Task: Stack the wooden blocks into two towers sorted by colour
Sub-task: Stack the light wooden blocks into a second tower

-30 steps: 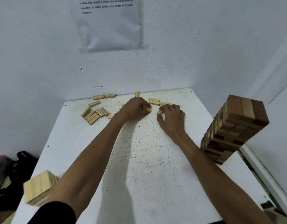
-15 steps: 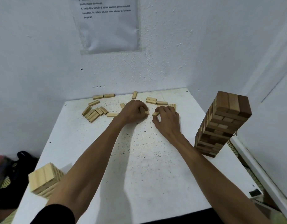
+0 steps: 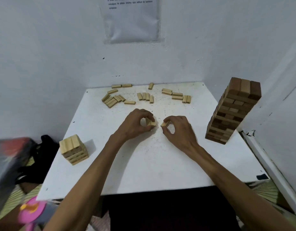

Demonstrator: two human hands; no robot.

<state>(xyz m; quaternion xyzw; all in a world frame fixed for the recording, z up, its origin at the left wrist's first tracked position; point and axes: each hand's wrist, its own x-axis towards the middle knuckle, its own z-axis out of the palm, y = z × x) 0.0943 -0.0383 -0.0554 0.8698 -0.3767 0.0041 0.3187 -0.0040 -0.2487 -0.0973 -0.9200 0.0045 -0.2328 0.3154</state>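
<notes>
Where the white tabletop (image 3: 152,164) fills the middle of the frame, both hands sit just above its centre, near each other but apart. Left hand (image 3: 135,125): fingers (image 3: 147,114) curled over, holding the held blocks (image 3: 152,123) against the thumb. These are pale and look like two, though the count is not certain. Right hand (image 3: 179,132): thumb and forefinger pinch a single block (image 3: 164,124), also pale, by its end, with the other fingers loosely curled behind. Whether the held pieces touch the tabletop cannot be told. Pale tower (image 3: 74,149): short, upright, all light wood, three blocks across the top, at the left edge of the tabletop, lower left of the hands. Brown tower (image 3: 233,110): tall, layered in mid and dark brown, at the right edge of the tabletop, well apart from the pale tower. Loose blocks (image 3: 144,97): all pale, lying flat along the far side of the tabletop, upper middle of the frame, with a fanned cluster at left, a short row side by side in the middle, a group at right and a few singles nearer the wall. Sheet (image 3: 132,19): printed paper on the white wall, top centre, text too small to read. Bag (image 3: 44,147): black, left of the tabletop. Pink item (image 3: 32,212): lower left corner, too blurred to identify.
</notes>
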